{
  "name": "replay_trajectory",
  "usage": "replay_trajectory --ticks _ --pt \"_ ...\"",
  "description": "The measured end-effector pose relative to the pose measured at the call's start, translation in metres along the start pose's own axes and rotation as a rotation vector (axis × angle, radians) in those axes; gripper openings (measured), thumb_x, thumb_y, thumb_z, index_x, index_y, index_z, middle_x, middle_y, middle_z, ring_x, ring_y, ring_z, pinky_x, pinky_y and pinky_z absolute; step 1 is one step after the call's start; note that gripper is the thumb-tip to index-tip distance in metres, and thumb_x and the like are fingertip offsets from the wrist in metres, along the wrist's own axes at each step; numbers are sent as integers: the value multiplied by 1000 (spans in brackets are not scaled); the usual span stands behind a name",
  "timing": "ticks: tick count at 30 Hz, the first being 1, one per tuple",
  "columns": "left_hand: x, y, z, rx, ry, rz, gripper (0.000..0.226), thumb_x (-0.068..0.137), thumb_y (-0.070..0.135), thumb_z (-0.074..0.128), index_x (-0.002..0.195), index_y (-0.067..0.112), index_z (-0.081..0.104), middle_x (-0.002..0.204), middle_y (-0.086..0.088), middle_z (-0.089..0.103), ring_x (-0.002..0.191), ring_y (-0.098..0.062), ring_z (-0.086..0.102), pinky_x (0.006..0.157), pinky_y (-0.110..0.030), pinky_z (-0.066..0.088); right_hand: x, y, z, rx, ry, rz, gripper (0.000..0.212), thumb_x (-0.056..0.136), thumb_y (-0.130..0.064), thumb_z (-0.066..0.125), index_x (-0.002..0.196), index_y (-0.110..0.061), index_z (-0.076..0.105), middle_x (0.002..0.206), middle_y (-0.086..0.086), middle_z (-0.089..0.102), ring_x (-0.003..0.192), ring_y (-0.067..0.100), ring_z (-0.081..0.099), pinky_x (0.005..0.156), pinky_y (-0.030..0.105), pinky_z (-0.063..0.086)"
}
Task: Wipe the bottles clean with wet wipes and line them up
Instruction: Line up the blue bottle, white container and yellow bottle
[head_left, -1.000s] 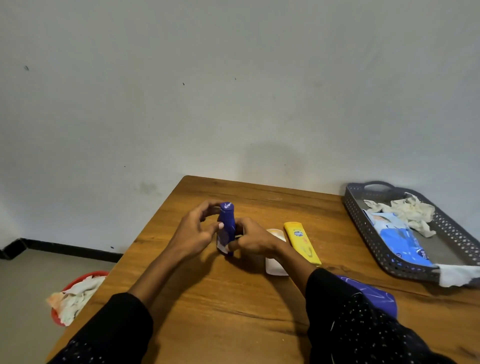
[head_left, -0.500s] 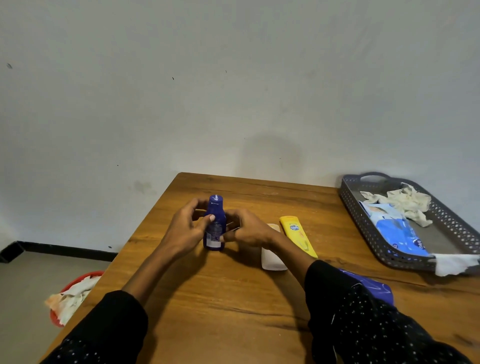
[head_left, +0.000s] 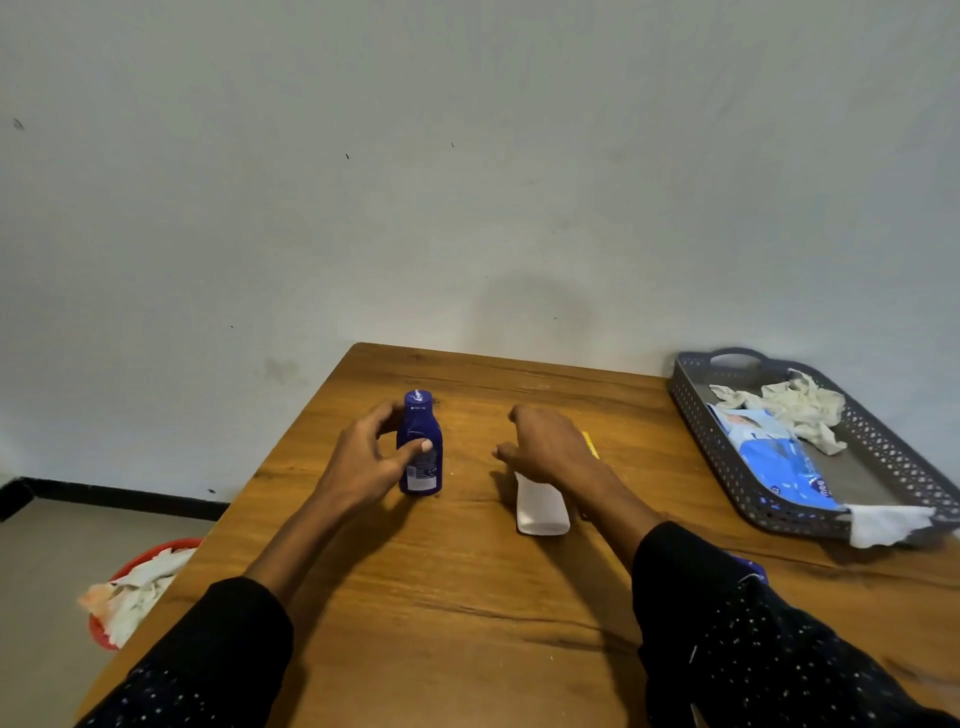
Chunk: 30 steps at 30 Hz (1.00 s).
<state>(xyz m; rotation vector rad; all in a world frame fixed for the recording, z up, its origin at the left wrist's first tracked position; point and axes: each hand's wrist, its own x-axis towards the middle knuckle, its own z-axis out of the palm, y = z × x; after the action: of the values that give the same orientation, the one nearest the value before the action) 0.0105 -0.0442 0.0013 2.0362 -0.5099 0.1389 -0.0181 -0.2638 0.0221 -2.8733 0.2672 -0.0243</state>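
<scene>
A small dark blue bottle (head_left: 420, 447) stands upright on the wooden table (head_left: 467, 597), left of centre. My left hand (head_left: 366, 460) wraps around it, thumb across its front. My right hand (head_left: 545, 444) hovers to the right with fingers spread and nothing in it. Under that hand lies a white bottle (head_left: 540, 506) on its side. A sliver of a yellow tube (head_left: 590, 445) shows behind the right hand. Part of another blue bottle (head_left: 748, 566) peeks out beside my right sleeve.
A grey perforated tray (head_left: 727, 457) at the table's right holds a blue wet-wipes pack (head_left: 774, 457), crumpled used wipes (head_left: 789, 405) and a wipe (head_left: 883, 525) hanging over its near rim. A red bin (head_left: 130, 587) with used wipes stands on the floor at the left.
The blue bottle has been set upright further left on the table. My right hand has let go of it and moved right, opening over the white bottle.
</scene>
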Motion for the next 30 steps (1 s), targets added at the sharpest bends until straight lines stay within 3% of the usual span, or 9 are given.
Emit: replay_trajectory --ticks 4,8,12,15,19,22,30 --pt "-5 -1 0 -1 7 13 66 78 23 78 137 17 47 136 -6 57 124 -17 53 102 -40 47 -7 13 2 -172 10 105 69 82 -59 69 126 -8 53 118 11 65 106 28 63 79 36 53" --pt "-11 0 -2 6 84 16 79 79 44 72 145 19 38 139 -5 54 127 -19 50 94 -34 44 -10 11 11 -167 -80 145 63 80 -56 73 121 -9 60 120 8 67 108 28 64 74 33 47" --pt "-15 0 -10 1 220 62 74 85 53 59 147 19 35 139 -5 54 124 -16 50 86 -30 42 -9 8 19 -88 -85 200 65 74 -49 80 122 -11 59 120 8 68 106 28 66 74 33 50" --pt "-14 1 -16 -3 258 77 74 85 57 52 147 21 34 138 -3 55 122 -12 50 90 -31 41 -11 5 17 7 -27 220 80 69 -51 81 131 -13 48 124 9 63 109 29 63 80 37 55" --pt "-16 3 -15 0 263 108 74 85 58 47 148 21 33 138 -4 56 122 -13 51 90 -30 41 -9 1 12 189 162 124 77 74 -57 77 133 -17 50 131 8 60 114 26 60 85 38 56" --pt "-18 4 -14 8 264 124 74 86 59 44 149 22 31 138 -4 56 124 -15 52 91 -30 41 -8 -3 4 384 229 24 71 72 -50 82 128 -15 55 128 9 64 110 25 63 84 38 59" --pt "-22 7 -13 16 257 126 76 85 63 41 149 25 29 140 -3 54 125 -13 50 95 -36 44 -7 -10 1 604 142 -89 57 75 -20 86 123 -11 57 127 10 64 107 19 62 80 25 53"
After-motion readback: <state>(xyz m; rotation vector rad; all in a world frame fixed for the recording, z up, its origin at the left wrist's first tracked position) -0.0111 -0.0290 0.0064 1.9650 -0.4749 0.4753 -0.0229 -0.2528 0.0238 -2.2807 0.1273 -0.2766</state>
